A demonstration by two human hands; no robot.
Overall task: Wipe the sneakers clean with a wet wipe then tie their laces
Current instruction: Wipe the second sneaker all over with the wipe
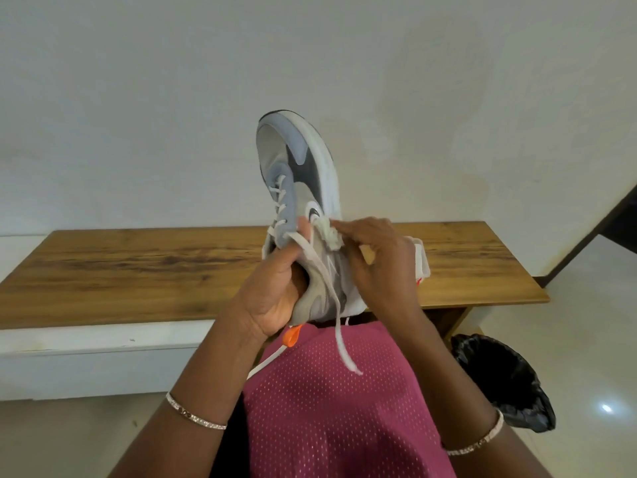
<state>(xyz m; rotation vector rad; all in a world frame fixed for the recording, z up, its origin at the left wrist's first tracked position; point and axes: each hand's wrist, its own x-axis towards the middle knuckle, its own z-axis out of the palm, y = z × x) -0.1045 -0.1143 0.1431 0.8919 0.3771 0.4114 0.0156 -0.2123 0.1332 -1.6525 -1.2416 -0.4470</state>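
Left hand (pixel 272 288) clamps the sneaker (pixel 303 201) heel, toe straight up; right hand (pixel 382 257) pinches the wipe (pixel 329 234) against its side; laces (pixel 339 326) dangling untied.

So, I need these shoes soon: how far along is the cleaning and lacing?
Nothing looks finished yet. In hand: the left hand holds the sneaker toe-up while the right hand rubs a crumpled wipe on its side. Left: its laces hang untied, and a second shoe is not clearly visible.
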